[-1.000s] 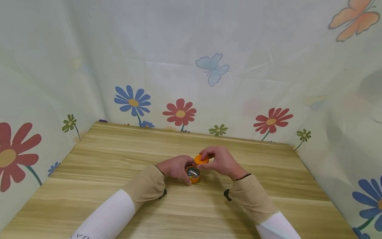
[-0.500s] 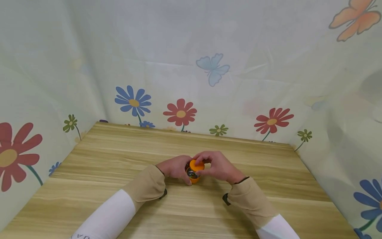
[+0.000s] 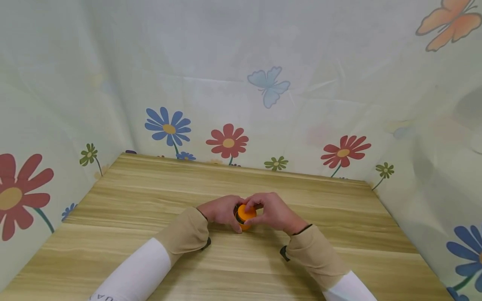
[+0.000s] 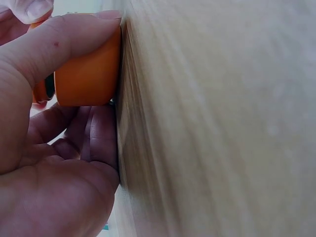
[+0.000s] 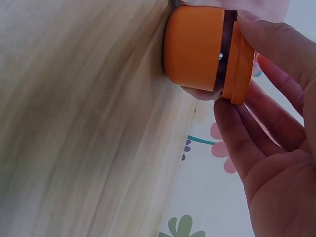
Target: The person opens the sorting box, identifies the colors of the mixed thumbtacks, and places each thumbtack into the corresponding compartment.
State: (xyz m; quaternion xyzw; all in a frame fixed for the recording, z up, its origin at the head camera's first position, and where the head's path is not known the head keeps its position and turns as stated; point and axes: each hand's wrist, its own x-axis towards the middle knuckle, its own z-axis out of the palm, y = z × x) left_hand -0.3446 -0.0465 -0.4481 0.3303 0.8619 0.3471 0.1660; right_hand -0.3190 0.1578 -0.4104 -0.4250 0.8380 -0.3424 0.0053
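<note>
A small round orange jar [image 5: 195, 47] stands upright on the wooden table. My left hand [image 3: 222, 211] grips its side, thumb across the wall in the left wrist view and the other fingers on the far side. Over the jar's mouth, my right hand [image 3: 275, 213] pinches the orange lid [image 5: 239, 64] by its edge. A dark, narrow gap shows between lid and jar in the right wrist view. From the head view the lid [image 3: 246, 212] covers most of the mouth, so the jar's inside is hidden.
The wood-grain table [image 3: 150, 184] reaches back to a pale cloth wall [image 3: 211, 96] printed with flowers and butterflies. Similar cloth stands along both sides. Beige cuffs [image 3: 184, 232] cover both wrists.
My right hand has brought the lid left and down over the jar, hiding the small colourful bits seen inside it before. My left hand has stayed in place on the jar.
</note>
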